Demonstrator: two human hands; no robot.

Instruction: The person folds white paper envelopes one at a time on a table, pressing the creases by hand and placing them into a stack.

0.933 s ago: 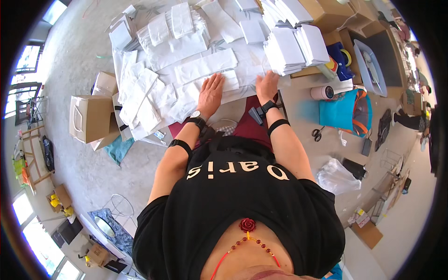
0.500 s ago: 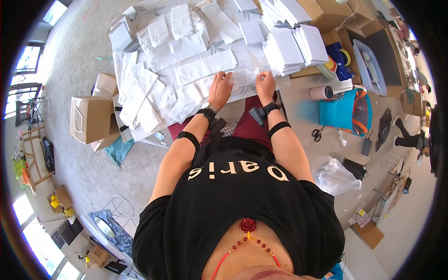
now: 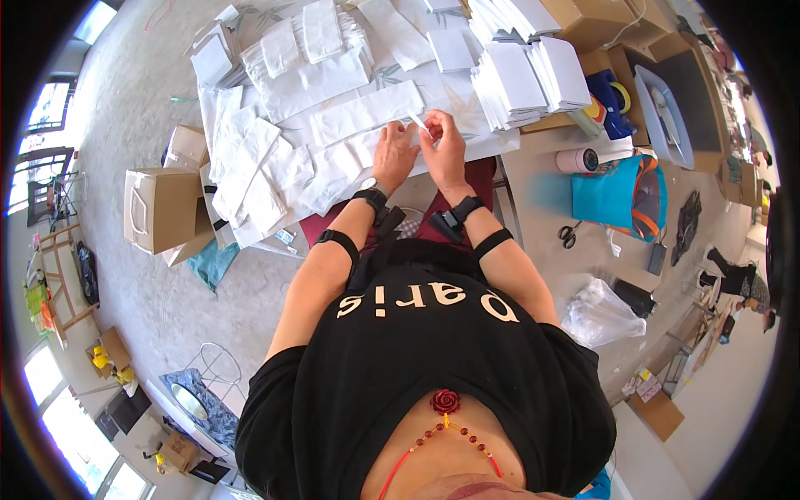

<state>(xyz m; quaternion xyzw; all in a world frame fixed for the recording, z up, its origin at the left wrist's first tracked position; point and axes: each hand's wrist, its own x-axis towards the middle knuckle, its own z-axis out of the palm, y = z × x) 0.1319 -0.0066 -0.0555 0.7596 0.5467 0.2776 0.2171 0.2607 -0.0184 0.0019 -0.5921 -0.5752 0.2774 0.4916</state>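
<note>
Both my hands meet over the near edge of a table covered with thin, whitish plastic sleeves. My left hand [image 3: 395,153] has its fingers curled and pressed together on a thin translucent sleeve, mostly hidden beneath it. Close beside it, my right hand [image 3: 444,148] pinches a narrow white strip [image 3: 419,122] between thumb and fingers. Just beyond my fingers lies a long flat white sleeve [image 3: 363,114]. Loose white sleeves [image 3: 254,158] are heaped to the left of my hands, some overlapping.
Stacks of white folded sheets [image 3: 510,83] stand at the table's far right, beside open cardboard boxes [image 3: 583,25]. A blue bag [image 3: 602,198], a pink cylinder [image 3: 577,160] and black scissors [image 3: 567,236] are on the right. Brown cartons [image 3: 160,210] stand left of the table.
My right hand has moved left and away from me, up against my left hand, bringing the white strip with it. The clear sleeve stretched between my hands no longer shows spread out.
</note>
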